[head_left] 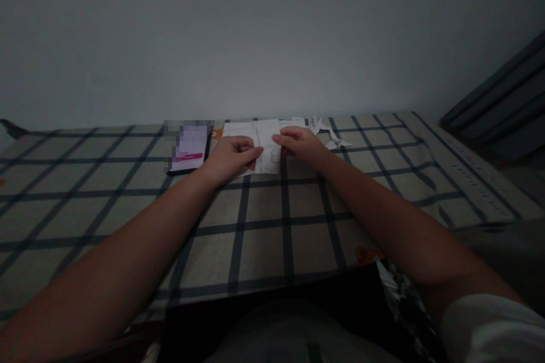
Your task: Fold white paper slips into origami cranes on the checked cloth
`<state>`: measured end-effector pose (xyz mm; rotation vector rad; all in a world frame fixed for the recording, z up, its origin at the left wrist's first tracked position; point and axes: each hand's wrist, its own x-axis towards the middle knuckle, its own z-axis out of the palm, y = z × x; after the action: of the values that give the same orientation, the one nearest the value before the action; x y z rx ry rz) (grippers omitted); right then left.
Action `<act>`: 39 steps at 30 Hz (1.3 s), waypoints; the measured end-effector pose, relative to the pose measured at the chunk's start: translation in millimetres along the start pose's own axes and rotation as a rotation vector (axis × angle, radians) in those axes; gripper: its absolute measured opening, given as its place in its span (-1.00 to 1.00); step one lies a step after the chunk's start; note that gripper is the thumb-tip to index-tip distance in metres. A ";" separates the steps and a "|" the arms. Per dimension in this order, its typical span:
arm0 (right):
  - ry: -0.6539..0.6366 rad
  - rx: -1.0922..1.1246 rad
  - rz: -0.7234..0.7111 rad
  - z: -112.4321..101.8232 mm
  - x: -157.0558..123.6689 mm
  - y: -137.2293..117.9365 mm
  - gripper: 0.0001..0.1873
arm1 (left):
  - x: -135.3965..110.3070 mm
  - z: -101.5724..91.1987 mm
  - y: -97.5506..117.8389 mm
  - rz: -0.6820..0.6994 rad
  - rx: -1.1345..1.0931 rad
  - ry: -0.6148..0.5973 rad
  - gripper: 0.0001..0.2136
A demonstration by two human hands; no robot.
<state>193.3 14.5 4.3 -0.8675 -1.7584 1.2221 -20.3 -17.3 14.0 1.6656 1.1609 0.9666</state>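
Observation:
A white sheet of paper (pixel 269 160) with creases and faint printing is held up between my two hands, near the back of the table. My left hand (pixel 233 157) pinches its left side, thumb on the front. My right hand (pixel 297 142) grips the upper right edge between thumb and fingers. Behind it, more white paper (pixel 238 127) lies on the cloth, partly covered by my hands. Just past my right hand are folded paper shapes (pixel 338 140), pointed like origami birds.
A phone (pixel 188 150) with a lit, partly blurred screen lies left of my left hand. The checked tablecloth (pixel 264 238) runs back to a plain grey wall (pixel 272 39). A dark striped curtain-like surface (pixel 506 102) stands at the right.

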 end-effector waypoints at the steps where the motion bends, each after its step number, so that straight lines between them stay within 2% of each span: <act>1: -0.019 -0.007 0.008 0.0 -0.1 -0.1 -0.59 | 0.3 -0.2 -0.2 0.019 0.041 0.014 -0.73; 5: -0.029 -0.067 0.007 -0.3 -0.7 -2.2 -0.61 | 0.5 0.0 0.8 0.052 0.135 0.044 -0.74; 10: -0.048 -0.099 -0.002 -1.9 -0.9 -4.7 -0.61 | 0.2 -0.7 1.3 0.076 0.171 0.024 -0.73; 19: -0.017 -0.033 -0.003 -0.2 0.3 -0.2 -0.61 | 0.3 -2.3 -0.1 0.101 0.163 0.002 -0.72; 28: -0.030 -0.029 0.003 0.9 -1.4 -2.9 -0.60 | 3.5 -0.8 -13.6 -0.021 0.002 -0.049 -0.75; 36: -0.063 0.075 0.039 3.6 -1.2 -3.2 -0.61 | 7.1 -6.1 -15.0 0.119 0.049 0.045 -0.75; 39: -0.056 0.058 0.030 3.3 0.0 -0.7 -0.63 | 6.5 -6.2 -11.8 0.121 0.075 0.054 -0.77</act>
<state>190.3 13.0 4.3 -0.8364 -1.7502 1.3223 -27.7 -7.4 5.7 1.7969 1.1547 1.0603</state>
